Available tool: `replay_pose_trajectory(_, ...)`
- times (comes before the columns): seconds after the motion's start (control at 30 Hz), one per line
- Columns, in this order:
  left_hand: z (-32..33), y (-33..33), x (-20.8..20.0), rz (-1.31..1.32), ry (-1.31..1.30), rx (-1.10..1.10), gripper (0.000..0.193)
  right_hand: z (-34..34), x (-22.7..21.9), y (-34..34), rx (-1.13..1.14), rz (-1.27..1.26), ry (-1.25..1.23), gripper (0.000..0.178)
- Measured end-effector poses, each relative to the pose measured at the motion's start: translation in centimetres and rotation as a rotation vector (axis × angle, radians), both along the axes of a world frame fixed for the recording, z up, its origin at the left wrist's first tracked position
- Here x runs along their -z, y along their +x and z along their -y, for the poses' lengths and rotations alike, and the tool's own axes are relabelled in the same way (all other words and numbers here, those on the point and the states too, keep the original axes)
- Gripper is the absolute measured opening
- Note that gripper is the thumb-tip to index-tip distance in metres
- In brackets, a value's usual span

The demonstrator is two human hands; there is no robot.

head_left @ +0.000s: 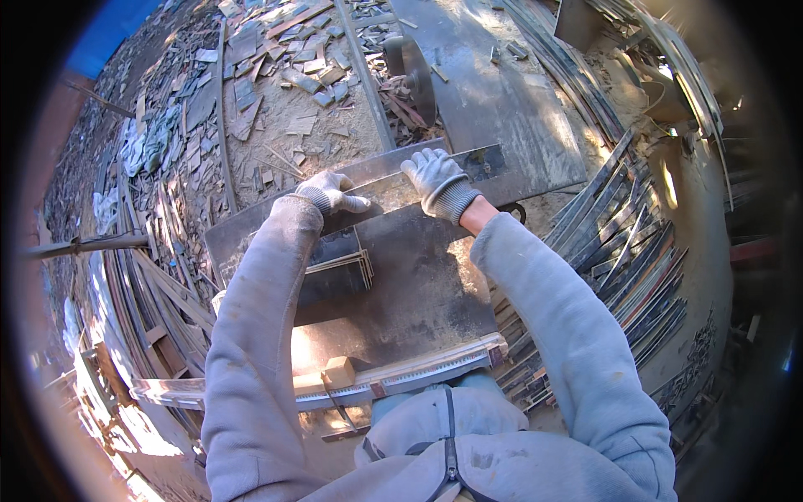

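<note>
A long dark-faced board point(391, 201) lies slanting across the saw table point(401, 293) in front of me. My left hand point(333, 192), in a pale work glove, grips its left part, thumb stretched to the right and fingers bent toward the far side. My right hand point(438, 179), gloved too, is closed over the board farther right, fingers curled at its far edge. Both palms and the fingertips are partly hidden. Beyond the right hand a round saw blade point(418, 79) stands upright. Nearer me, a small stack of dark panels point(330, 280) rests beside my left forearm.
A rail with a measuring scale point(401, 370) runs along the table's near edge, with a wooden block point(339, 372) on it. Piles of dark strips point(619, 251) lie to the right. Offcuts and sawdust point(293, 100) cover the ground ahead; long strips point(159, 293) lie left.
</note>
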State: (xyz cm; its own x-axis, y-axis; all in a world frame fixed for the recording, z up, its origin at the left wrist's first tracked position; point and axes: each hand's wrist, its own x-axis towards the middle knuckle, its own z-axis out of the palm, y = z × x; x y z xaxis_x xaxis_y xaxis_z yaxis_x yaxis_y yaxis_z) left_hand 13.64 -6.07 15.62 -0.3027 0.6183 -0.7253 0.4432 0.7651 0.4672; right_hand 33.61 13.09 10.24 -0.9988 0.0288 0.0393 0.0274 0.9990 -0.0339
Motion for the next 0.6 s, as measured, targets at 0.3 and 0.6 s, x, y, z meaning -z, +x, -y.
replay_pose_trajectory(0.3, -1.0, -3.9, 5.3, -0.143, 0.221, 0.124, 0.102, -2.4, 3.4, -5.6, 0.067, 0.132, 0.022, 0.028)
replay_pose_trajectory(0.6, 2.2, -5.1, 9.2, -0.589, 0.236, 0.284, 0.120, -3.7, 5.5, -6.3, 0.127, 0.168, -0.102, 0.035)
